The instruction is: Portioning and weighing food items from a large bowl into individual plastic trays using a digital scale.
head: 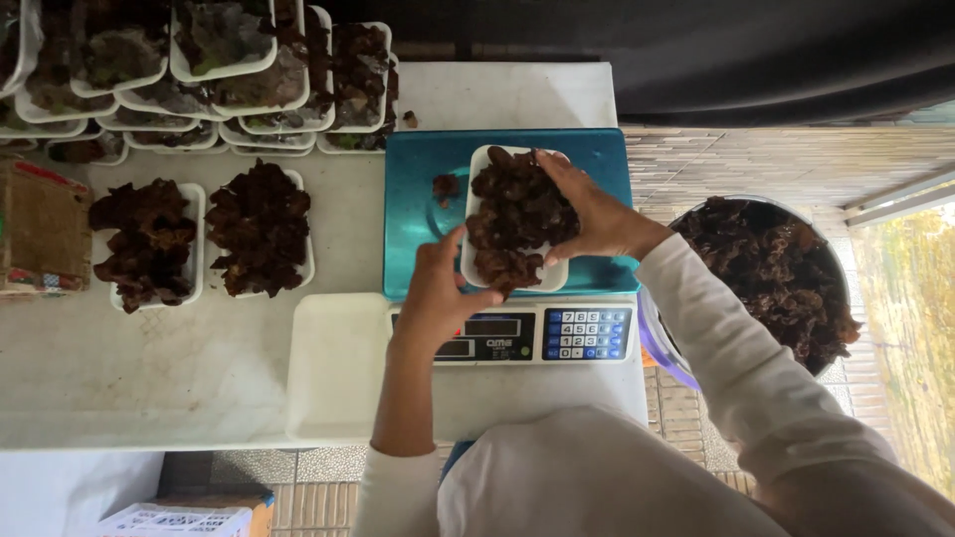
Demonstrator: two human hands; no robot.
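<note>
A white foam tray (477, 169) heaped with dark brown wrinkled fungus (517, 214) rests on the teal platform of an electronic scale (413, 199). My left hand (445, 283) grips the tray's near left edge. My right hand (592, 214) lies on the right side of the heap, fingers pressed on the fungus. One small dark piece (446, 185) lies loose on the scale platform to the left of the tray.
Two filled trays (257, 231) sit on the white table at left, with stacked filled trays (219, 60) behind them. An empty white tray (338, 363) lies at the table's front. A large basin of fungus (771, 273) stands at right. A cardboard box (40, 229) sits at far left.
</note>
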